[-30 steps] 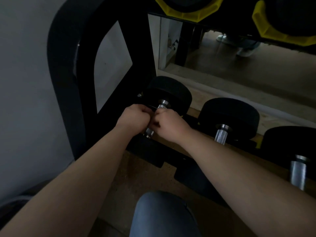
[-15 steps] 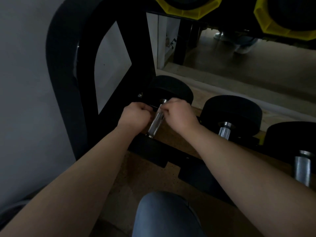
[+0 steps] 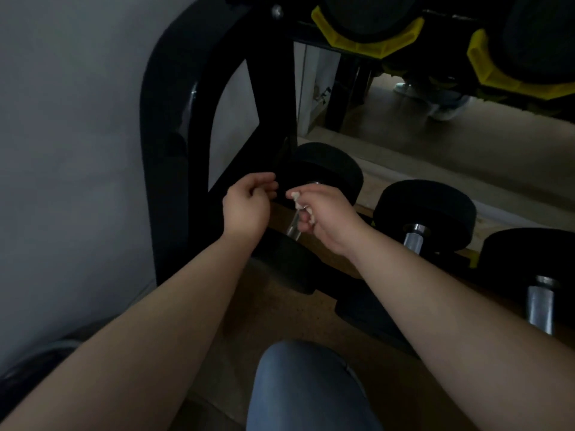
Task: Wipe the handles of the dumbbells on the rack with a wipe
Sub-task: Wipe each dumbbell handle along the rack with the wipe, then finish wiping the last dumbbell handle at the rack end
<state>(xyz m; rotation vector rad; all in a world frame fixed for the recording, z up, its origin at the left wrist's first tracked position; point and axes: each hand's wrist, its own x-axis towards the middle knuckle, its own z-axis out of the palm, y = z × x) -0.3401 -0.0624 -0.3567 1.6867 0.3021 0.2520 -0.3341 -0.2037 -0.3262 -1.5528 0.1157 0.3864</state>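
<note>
Peeking out of the right hand, the white wipe shows as crumpled tufts between the thumb and the curled fingers. That grip is closed round it, and the wad sits at the upper stretch of the handle of the leftmost dumbbell. Whether the wipe actually presses on the metal I cannot tell; only the lower, bare part of the chrome bar shows beneath the fingers.

The left hand hangs just left of that same handle, apart from it. Its grip is slack, the fingers loosely curled with the thumb near the forefinger, and it holds nothing that can be seen.

The leftmost dumbbell lies on the lowest tier of the black rack, whose curved end frame rises to its left and behind it. Just right of it lies a second dumbbell with the same black heads and chrome bar, and further right a third dumbbell, partly cut by the edge. Above it, on the upper tier, sit yellow-rimmed weights — dark, with only their lower rims in view. Behind it runs a mirror, and beyond the rack's end frame, to its left, is a grey wall. Nearer than the dumbbell, at the bottom, a knee in blue jeans juts up over the brownish floor.
</note>
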